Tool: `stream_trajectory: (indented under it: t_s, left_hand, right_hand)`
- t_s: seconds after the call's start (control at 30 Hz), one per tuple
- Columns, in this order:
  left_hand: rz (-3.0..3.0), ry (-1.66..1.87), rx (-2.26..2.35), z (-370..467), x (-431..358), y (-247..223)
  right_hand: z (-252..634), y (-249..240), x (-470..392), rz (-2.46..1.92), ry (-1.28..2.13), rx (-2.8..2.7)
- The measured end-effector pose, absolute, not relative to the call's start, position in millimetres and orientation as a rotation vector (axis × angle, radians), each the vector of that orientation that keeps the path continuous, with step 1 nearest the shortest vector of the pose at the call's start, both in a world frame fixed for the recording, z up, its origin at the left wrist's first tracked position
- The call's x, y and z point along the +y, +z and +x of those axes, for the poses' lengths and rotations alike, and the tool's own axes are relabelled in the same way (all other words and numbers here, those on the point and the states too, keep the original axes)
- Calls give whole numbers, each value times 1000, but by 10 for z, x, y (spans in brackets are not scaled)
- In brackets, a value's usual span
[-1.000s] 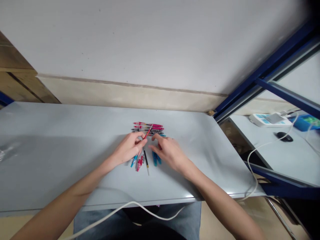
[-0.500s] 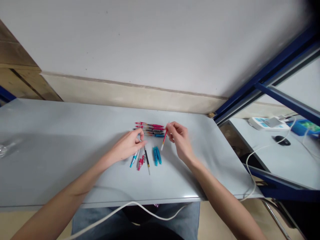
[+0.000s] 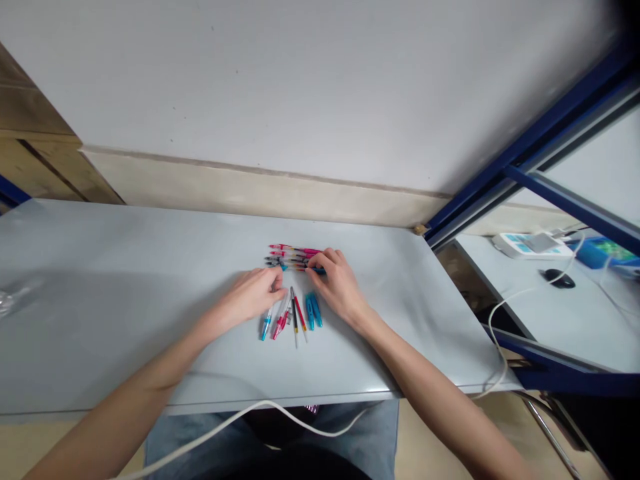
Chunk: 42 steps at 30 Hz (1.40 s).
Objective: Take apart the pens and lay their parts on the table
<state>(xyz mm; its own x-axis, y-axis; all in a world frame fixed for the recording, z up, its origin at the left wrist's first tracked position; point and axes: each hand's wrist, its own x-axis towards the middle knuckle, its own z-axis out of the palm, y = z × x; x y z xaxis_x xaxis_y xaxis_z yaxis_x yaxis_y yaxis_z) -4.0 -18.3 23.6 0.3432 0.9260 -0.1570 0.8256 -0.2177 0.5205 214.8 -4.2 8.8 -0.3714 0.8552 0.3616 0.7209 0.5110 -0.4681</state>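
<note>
My right hand (image 3: 338,283) is closed at the right end of a row of pens (image 3: 295,252), thumb and fingers on the blue pen (image 3: 323,272) nearest me. My left hand (image 3: 256,292) has its fingers curled together by the row's left end; what they hold, if anything, is hidden. Below the hands lie a clear barrel with a blue end (image 3: 266,326) and one with a pink end (image 3: 280,324). Beside them are a black refill (image 3: 295,312), a red refill (image 3: 300,313) and two blue pen parts (image 3: 314,311).
A white cable (image 3: 265,405) loops across the table's front edge (image 3: 210,404). Clear plastic (image 3: 7,301) lies at the far left. Behind a blue metal frame (image 3: 550,190) on the right, a black mouse (image 3: 559,279) and a white device (image 3: 530,245) sit on another surface.
My right hand has put the red refill down beside the black one and moved left to the pen row. My left hand has shifted slightly, staying near the row's left end.
</note>
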Motion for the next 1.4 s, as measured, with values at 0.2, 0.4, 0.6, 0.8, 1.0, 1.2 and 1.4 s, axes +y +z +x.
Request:
stream_trajectory:
  t_s: [0.2,0.4,0.6,0.8,1.0,1.2,1.4]
  left_hand:
    - [2090,342,1568,-11,-203,303]
    - [2274,790,1494,18,-143,213]
    - [2756,844,1286,25,-102,146]
    - [2878,821,1336,11,-94,189]
    - [2664,658,1446,5,-67,83]
    - [2533,571,1558,12,-66,71]
    - [2518,548,1536,-22,-52,72]
  right_hand:
    - [2234,-13,120,-1275,266,-2292]
    - [2241,-19,170,-1211,141,-2337]
    - [2177,63,64,-1168,163,-2222]
    - [2064,185,-105,-1187,438,-2145]
    - [2048,140,-67,-1211,353,-2257]
    - [2067,121,-32,-1095,275,-2287]
    - [2078,143,-45,-1043,352,-2229]
